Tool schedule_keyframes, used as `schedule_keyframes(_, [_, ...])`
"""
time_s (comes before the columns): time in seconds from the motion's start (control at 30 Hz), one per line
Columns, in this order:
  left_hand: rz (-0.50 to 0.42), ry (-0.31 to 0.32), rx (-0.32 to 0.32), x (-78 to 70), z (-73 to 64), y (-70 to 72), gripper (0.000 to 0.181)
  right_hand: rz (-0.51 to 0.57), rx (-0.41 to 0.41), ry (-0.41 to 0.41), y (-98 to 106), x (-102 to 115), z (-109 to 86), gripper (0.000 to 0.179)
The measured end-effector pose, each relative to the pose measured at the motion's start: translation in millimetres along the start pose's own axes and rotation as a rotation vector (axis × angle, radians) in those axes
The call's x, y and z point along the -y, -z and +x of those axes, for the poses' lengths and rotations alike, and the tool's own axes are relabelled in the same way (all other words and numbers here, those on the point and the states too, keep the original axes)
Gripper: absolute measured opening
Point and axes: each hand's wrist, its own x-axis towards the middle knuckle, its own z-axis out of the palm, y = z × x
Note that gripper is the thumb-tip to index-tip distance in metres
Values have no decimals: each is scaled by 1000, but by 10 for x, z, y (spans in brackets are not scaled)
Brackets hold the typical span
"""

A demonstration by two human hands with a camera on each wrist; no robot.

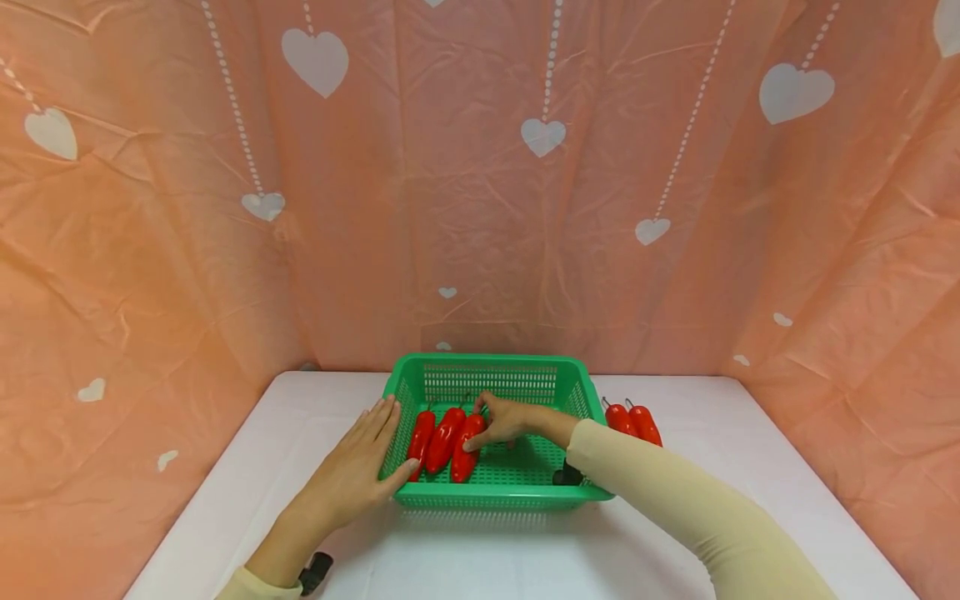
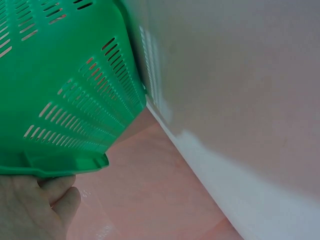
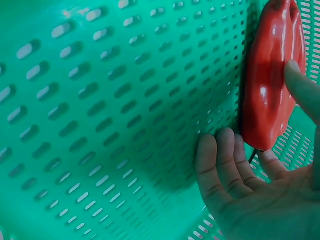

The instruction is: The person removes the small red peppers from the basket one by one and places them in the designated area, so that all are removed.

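Observation:
Inside the green plastic basket [image 1: 501, 492] three long, glossy red peppers lie side by side at the left. My right hand [image 1: 506, 419] reaches in and holds the rightmost red pepper [image 1: 463, 462], thumb on its side and forefinger by the stem end. In the right wrist view that red pepper [image 3: 267, 85] lies against the mesh floor, the other fingers beside it. My left hand [image 1: 352, 475] rests with straight fingers along the basket's left rim, its thumb over the front left corner. From the left wrist, part of the left hand [image 2: 37, 207] shows at the rim [image 2: 60, 167].
Two more red peppers [image 1: 633, 422] lie on the white table [image 1: 300, 433] just right of the basket, partly behind the right sleeve [image 1: 652, 475]. A pink curtain [image 1: 480, 208] with white hearts hangs behind and at both sides.

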Motion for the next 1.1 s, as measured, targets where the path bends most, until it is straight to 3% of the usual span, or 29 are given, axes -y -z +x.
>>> schedule_keyframes(0.77, [-1,12,11,6,2,0,87,72,32,64,27,11,4,50])
schedule_keyframes(1.1, [-2,7,7,-4,0,9,87,90,-11,90,35,3,10,47])
